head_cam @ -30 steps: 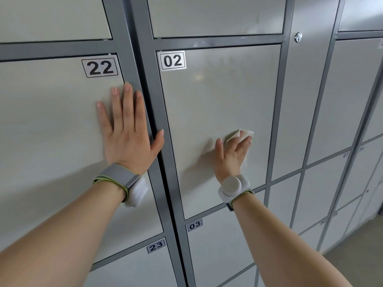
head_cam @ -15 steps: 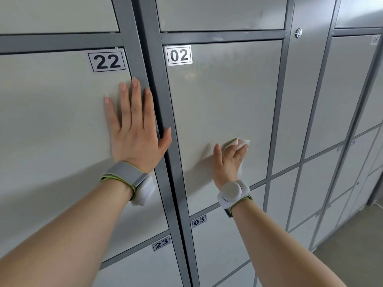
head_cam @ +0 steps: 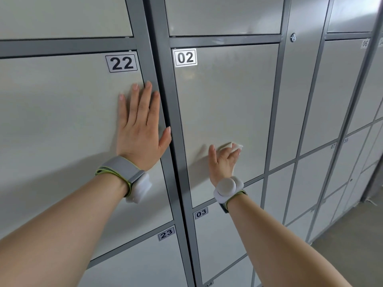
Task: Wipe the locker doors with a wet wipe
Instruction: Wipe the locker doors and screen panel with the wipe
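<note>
The right hand presses the wipe flat against the lower part of door 02, fingers straight and close together over it, thumb out to the side. The left hand lies flat on door 22, fingers straight and slightly spread, thumb on the grey frame. To wipe well, I judge the palm should bear evenly so the wipe neither bunches nor slips out, with overlapping strokes reaching the door's edges and corners.
</note>
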Demonstrator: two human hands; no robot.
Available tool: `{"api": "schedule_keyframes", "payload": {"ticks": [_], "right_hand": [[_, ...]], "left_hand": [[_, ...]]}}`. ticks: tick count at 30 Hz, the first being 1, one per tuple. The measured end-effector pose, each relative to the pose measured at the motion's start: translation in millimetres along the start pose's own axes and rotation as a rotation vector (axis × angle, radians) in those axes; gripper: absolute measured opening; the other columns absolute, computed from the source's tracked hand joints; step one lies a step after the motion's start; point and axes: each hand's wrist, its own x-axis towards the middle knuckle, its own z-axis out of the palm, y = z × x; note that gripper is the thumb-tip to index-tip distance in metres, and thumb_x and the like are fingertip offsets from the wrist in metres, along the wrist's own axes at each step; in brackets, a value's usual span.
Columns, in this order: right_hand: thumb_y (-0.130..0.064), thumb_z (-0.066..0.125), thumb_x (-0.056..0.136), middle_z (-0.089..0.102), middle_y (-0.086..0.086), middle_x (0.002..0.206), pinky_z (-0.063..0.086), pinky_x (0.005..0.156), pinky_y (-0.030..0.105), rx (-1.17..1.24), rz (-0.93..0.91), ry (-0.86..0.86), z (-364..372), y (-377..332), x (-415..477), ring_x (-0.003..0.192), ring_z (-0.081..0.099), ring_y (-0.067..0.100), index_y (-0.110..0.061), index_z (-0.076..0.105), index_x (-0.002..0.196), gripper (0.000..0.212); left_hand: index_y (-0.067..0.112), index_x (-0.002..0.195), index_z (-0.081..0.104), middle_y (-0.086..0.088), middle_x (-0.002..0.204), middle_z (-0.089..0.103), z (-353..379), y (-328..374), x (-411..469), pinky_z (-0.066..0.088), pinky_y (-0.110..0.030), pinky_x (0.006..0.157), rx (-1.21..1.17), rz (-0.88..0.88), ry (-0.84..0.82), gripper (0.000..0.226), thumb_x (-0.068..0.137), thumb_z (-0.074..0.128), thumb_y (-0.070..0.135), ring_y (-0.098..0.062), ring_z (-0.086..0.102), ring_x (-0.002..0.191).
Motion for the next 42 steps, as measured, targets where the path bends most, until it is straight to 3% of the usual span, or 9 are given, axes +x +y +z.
{"api": "schedule_keyframes", "payload": {"ticks": [7,14,18,22,25,30,33,36,42], "right_hand": [[-0.055,0.027,0.088,-0.024,0.014,0.155,-0.017,0.113,0.027,-0.032,-0.343,-0.001,17,-37,-19,0.143,-0.024,0.022,-0.011,-0.007,0.151,0.083],[-0.050,0.036,0.097,-0.022,0.018,0.155,-0.012,0.115,0.030,-0.123,-0.070,-0.023,25,10,-34,0.144,-0.021,0.025,-0.005,-0.010,0.149,0.082],[-0.049,0.034,0.097,-0.023,0.021,0.154,-0.012,0.116,0.032,-0.094,0.013,-0.047,23,-8,-31,0.143,-0.022,0.027,0.001,-0.008,0.148,0.082],[-0.055,0.033,0.096,-0.026,0.014,0.154,-0.018,0.112,0.024,-0.064,-0.264,-0.004,31,-30,-34,0.142,-0.026,0.021,-0.007,-0.007,0.150,0.083],[-0.067,0.017,0.082,-0.025,0.007,0.153,-0.021,0.108,0.018,-0.083,-0.372,0.011,38,-23,-40,0.139,-0.029,0.013,-0.011,-0.008,0.150,0.092],[-0.068,0.022,0.085,-0.024,0.016,0.154,-0.015,0.114,0.026,-0.161,-0.146,-0.008,42,11,-48,0.143,-0.024,0.022,-0.003,-0.006,0.150,0.096],[-0.053,0.032,0.097,-0.024,0.020,0.154,-0.014,0.114,0.030,-0.125,-0.029,-0.070,38,4,-49,0.142,-0.024,0.025,0.000,-0.007,0.149,0.083],[-0.048,0.034,0.098,-0.027,0.015,0.153,-0.016,0.111,0.026,-0.068,-0.186,-0.061,36,-23,-49,0.141,-0.028,0.021,-0.007,-0.007,0.150,0.078],[-0.069,0.016,0.080,-0.028,0.007,0.154,-0.023,0.106,0.015,-0.117,-0.401,-0.044,46,-25,-55,0.137,-0.032,0.011,-0.023,-0.014,0.147,0.087]], "left_hand": [[-0.004,0.142,0.030,-0.022,0.150,0.028,-23,-32,-7,-0.001,-0.046,0.116,0.011,0.102,0.023,0.065,0.088,0.041,0.030,-0.038,0.018,0.139],[-0.004,0.141,0.033,-0.023,0.150,0.028,-24,-52,-15,-0.001,-0.049,0.116,0.121,0.102,-0.005,0.065,0.085,0.046,0.026,-0.038,0.016,0.140],[-0.004,0.143,0.028,-0.023,0.152,0.023,-18,-50,-17,-0.004,-0.052,0.115,0.183,0.100,-0.034,0.067,0.087,0.045,0.028,-0.039,0.013,0.141],[-0.004,0.144,0.027,-0.023,0.153,0.022,-18,-51,-18,-0.004,-0.052,0.115,0.177,0.098,-0.026,0.067,0.087,0.044,0.028,-0.040,0.014,0.141],[-0.004,0.144,0.026,-0.022,0.153,0.022,-18,-51,-18,-0.003,-0.052,0.115,0.174,0.100,-0.026,0.067,0.087,0.044,0.028,-0.040,0.015,0.141],[-0.004,0.143,0.028,-0.022,0.152,0.024,-18,-51,-19,-0.003,-0.052,0.115,0.166,0.109,-0.022,0.066,0.087,0.045,0.027,-0.040,0.016,0.141],[-0.004,0.143,0.029,-0.022,0.152,0.024,-18,-50,-19,-0.004,-0.052,0.115,0.160,0.107,-0.024,0.066,0.087,0.044,0.028,-0.039,0.015,0.141],[-0.004,0.143,0.029,-0.022,0.152,0.024,-19,-50,-19,-0.004,-0.051,0.115,0.155,0.111,-0.024,0.065,0.088,0.043,0.029,-0.039,0.014,0.141],[-0.002,0.142,0.030,-0.021,0.152,0.024,-19,-51,-20,-0.002,-0.052,0.115,0.159,0.119,-0.029,0.064,0.088,0.041,0.030,-0.039,0.014,0.141]]}}
